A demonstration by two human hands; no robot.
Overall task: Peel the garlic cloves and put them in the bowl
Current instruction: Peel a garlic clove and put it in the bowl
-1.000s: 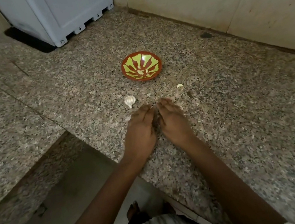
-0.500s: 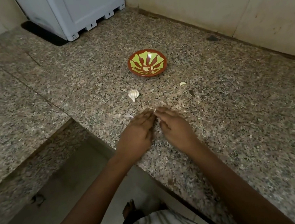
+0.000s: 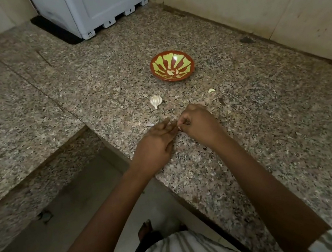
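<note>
The right hand point(image 3: 199, 124) curls its fingers on a small garlic clove point(image 3: 179, 128) at frame centre, pinching it; the left hand point(image 3: 155, 145) reaches straighter fingers to the same clove, and whether they pinch it I cannot tell. Just above, a garlic bulb point(image 3: 155, 101) lies on the granite counter point(image 3: 272, 129) — higher still sits the red-and-green bowl point(image 3: 158, 66), holding peeled cloves point(image 3: 173, 72)

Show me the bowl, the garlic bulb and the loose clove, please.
bowl point(image 3: 185, 62): head view, on its right inner wall.
garlic bulb point(image 3: 155, 100): head view, on its rounded body.
loose clove point(image 3: 211, 90): head view, on its middle.
</note>
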